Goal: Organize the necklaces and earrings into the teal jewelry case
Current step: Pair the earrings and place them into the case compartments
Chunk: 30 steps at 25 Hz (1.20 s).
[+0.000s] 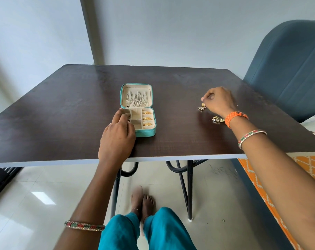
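Nearest the camera are the person's knees in teal trousers [153, 230] and bare feet [143, 199] on the tiled floor, under the near edge of the dark table [63, 123].

On the table, the left hand [118, 134] rests on the near-left corner of the open teal case [149, 132], fingers curled over its left compartments. It seems to be steadying the case; whether it holds anything I cannot tell.

In the case's tray, three gold earrings [147, 118] sit one behind another in the right-hand slots, while the middle compartments look bare. Chains [136, 100] hang in the lid beyond, so the necklace part seems largely done.

Well apart to the right, a small cluster of loose jewelry [217, 119] lies just beside the right wrist, which wears an orange band [236, 117]. A little farther on, the right hand [218, 101] is bent over another gold earring [201, 107], fingertips pinched together at its top. It looks to be grasping or just lifting this piece, though the contact is too small to confirm.

My judgement: the task is well past halfway. What remains is to carry this earring and the cluster into the free compartments, then perhaps close the case. A blue chair [288, 69] stands beyond the table's far right corner.
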Each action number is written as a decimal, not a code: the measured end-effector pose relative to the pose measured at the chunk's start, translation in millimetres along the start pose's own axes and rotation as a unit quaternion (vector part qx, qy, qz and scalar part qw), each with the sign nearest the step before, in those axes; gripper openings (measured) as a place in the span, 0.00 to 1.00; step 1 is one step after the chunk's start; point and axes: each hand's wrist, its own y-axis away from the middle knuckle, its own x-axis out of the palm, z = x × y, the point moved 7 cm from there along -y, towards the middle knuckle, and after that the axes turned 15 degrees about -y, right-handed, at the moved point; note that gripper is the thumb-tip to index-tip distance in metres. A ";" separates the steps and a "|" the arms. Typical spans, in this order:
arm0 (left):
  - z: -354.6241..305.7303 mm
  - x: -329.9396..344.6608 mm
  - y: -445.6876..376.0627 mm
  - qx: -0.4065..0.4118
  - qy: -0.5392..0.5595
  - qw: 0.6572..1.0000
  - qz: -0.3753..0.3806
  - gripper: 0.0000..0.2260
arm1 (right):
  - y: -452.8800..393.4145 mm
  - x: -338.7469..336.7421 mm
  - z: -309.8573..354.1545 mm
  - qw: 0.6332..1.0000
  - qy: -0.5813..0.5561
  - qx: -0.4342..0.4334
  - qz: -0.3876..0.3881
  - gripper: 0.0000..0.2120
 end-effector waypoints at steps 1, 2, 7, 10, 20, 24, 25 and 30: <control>-0.3 -0.1 0.4 0.001 0.001 1.000 0.000 0.18 | -0.4 5.8 5.9 0.999 0.042 -0.002 0.022 0.04; -0.3 0.1 0.4 0.002 0.002 1.000 -0.001 0.18 | -1.1 10.6 9.2 0.997 0.071 0.005 0.038 0.03; 1.4 0.8 -0.8 0.003 -0.001 1.000 -0.003 0.18 | -15.4 17.6 1.0 0.996 0.029 0.052 0.059 0.07; -0.2 -0.3 -0.2 0.006 -0.004 1.000 -0.005 0.18 | -14.7 16.5 -8.3 0.978 -0.146 0.117 0.094 0.06; -1.4 -2.6 1.8 0.008 0.007 1.000 -0.010 0.17 | -10.5 11.9 -4.8 0.989 0.039 0.088 0.108 0.09; -2.4 -4.4 2.5 0.009 0.004 1.000 -0.011 0.17 | -14.9 12.0 -0.1 0.989 0.035 0.102 0.097 0.12; -3.0 -6.1 2.6 0.008 0.001 1.000 -0.014 0.17 | -17.2 10.0 1.8 0.989 0.011 0.113 0.100 0.12; -2.9 -8.2 3.7 0.002 -0.006 1.000 -0.020 0.17 | -1.8 10.7 3.4 0.912 -0.237 0.279 0.184 0.04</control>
